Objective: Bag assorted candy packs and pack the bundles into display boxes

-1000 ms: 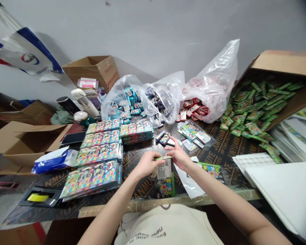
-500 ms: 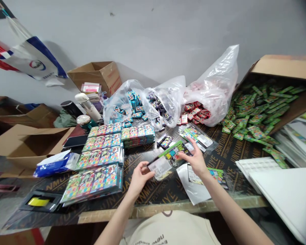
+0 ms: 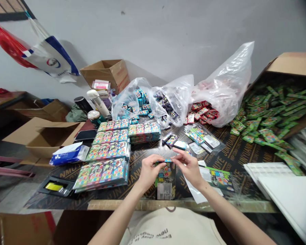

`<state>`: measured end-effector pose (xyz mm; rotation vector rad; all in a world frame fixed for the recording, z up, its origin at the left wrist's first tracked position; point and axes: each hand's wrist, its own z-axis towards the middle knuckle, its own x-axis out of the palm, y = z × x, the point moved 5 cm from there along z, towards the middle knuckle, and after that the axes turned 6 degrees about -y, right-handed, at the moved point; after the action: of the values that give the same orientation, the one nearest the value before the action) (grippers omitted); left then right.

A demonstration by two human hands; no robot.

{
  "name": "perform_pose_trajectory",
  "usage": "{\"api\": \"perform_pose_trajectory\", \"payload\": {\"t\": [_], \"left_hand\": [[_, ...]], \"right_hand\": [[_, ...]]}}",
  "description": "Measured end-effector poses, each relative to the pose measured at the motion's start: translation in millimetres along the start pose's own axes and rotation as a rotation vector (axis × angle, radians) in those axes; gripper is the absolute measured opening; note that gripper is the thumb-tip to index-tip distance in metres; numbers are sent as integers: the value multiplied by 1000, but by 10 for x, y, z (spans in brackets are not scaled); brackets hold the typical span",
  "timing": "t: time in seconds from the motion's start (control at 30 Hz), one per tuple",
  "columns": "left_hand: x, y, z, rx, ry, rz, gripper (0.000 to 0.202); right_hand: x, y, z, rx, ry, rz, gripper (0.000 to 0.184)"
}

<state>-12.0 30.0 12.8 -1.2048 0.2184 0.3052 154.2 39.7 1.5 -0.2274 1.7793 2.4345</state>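
Observation:
A flat printed pouch (image 3: pixel 165 185), mostly black with a pale label panel, hangs upright close to the table's front edge. My left hand (image 3: pixel 150 170) is closed in a pinch at its upper left edge. Opposite it, my right hand (image 3: pixel 188 168) pinches the upper right edge. Between the fingertips shows a narrow blue strip (image 3: pixel 167 160), too small to name. Just beyond my hands lie a small dark packet (image 3: pixel 171 140) and a light blue one (image 3: pixel 180 145). More pouches (image 3: pixel 209 139) lie to the right, and another pouch (image 3: pixel 220 179) rests partly on white paper (image 3: pixel 197 190).
Stacks of colourful packs (image 3: pixel 102 173) stand on the left. Along the wall, clear bags hold blue packets (image 3: pixel 142 100), purple packets (image 3: pixel 165 103) and red packets (image 3: pixel 204 112). A tipped carton spills green packets (image 3: pixel 267 115). White sheets (image 3: pixel 290 204) cover the right front corner.
The pouch has turned from slanted to upright and come nearer to me. Both hands have come together at its top edge. A light blue packet now shows beside the dark one.

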Motion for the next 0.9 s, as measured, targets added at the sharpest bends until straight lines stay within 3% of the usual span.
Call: {"api": "perform_pose_trajectory", "payload": {"t": [0.1,0.17,0.27,0.37,0.43,0.57,0.77,0.9], "left_hand": [[3,-26,-35,35,10,-13,8],[5,-52,-46,26,30,-14,9],[-5,-81,-49,-8,64,-15,10],[-17,-83,-43,-30,87,-36,11],[-32,-63,-36,-53,71,-44,9],[-53,-42,-30,-82,57,-27,5],[-55,-77,-52,-66,79,14,8],[-39,-37,-60,-106,9,20,12]], "right_hand": [[-13,44,-113,-104,-39,-93,28],[-19,80,-101,-77,8,-113,29],[-103,174,74,24,31,-110,31],[-207,350,322,4,-21,-148,18],[-156,415,431,24,78,-131,19],[128,335,419,191,406,-22,28],[330,118,339,273,480,14,29],[364,37,356,300,501,26,31]]}}
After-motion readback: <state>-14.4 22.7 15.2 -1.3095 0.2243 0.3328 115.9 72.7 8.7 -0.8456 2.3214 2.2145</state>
